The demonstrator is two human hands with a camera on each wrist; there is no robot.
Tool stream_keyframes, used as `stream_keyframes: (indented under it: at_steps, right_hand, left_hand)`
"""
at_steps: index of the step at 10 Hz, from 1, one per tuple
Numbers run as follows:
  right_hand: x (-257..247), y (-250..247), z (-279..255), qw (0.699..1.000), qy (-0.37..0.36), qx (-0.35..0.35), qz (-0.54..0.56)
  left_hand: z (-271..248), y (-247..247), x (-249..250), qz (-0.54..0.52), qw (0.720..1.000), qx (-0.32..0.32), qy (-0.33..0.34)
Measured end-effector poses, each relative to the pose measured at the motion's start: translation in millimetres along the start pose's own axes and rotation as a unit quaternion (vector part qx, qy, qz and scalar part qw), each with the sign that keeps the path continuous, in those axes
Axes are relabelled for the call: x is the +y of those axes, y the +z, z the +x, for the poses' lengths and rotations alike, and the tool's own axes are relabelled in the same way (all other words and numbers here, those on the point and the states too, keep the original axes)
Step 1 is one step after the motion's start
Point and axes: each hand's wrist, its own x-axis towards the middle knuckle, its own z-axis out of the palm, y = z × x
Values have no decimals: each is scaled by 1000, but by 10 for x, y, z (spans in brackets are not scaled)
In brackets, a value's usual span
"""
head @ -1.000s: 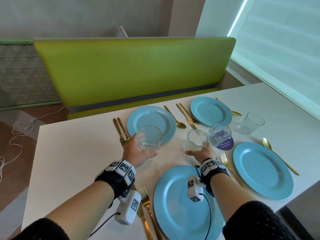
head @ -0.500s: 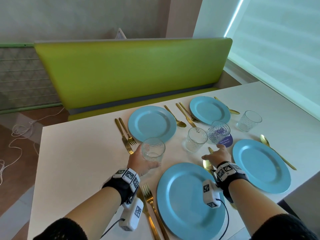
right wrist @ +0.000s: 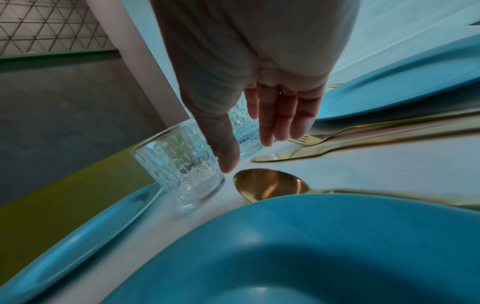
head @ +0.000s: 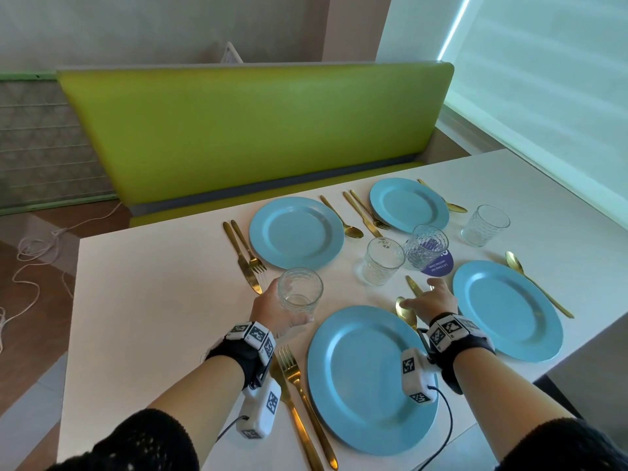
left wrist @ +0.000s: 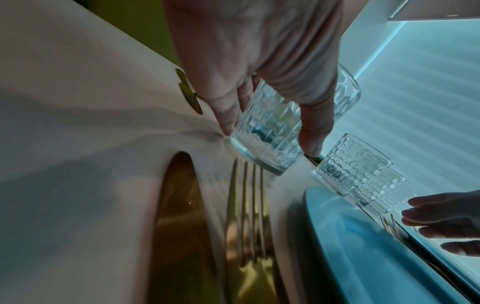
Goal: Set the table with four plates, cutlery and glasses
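The left hand (head: 272, 309) has brought a glass (head: 300, 289) back from beside the far-left plate (head: 296, 232) toward the near plate (head: 372, 379), and now holds it at about eleven o'clock of that plate, just beyond the fork (head: 295, 375) and knife. Its fingers (left wrist: 228, 115) and thumb are curled round the glass wall. In the left wrist view the base looks at or just above the bench (head: 153, 300); I cannot tell whether it touches.

The right hand (head: 430, 299) has let go of the second glass (head: 382, 261), which stands alone at twelve o'clock of the near plate, and has drawn back to hover over the spoon (head: 404, 309) and a knife tip (head: 413, 285). Its fingers (right wrist: 278, 119) are straight and slightly spread, holding nothing.

A third glass (head: 426, 248) sits on a purple disc (head: 441, 266) in the middle, and a fourth (head: 484, 226) stands at three o'clock of the far-right plate (head: 409, 205). So all four plates and the cutlery look laid. Judging by this, the glasses are being shared out: one is arriving at the near setting, while the two middle ones probably need places.
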Motion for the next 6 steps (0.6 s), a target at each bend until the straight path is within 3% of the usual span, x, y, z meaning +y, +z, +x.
stream_keyframes:
  at_steps: [6]
  right_hand:
    - [15, -80, -277, 1000, -20, 13, 2]
  left_hand:
    - [29, -17, -23, 36, 998, -35, -34]
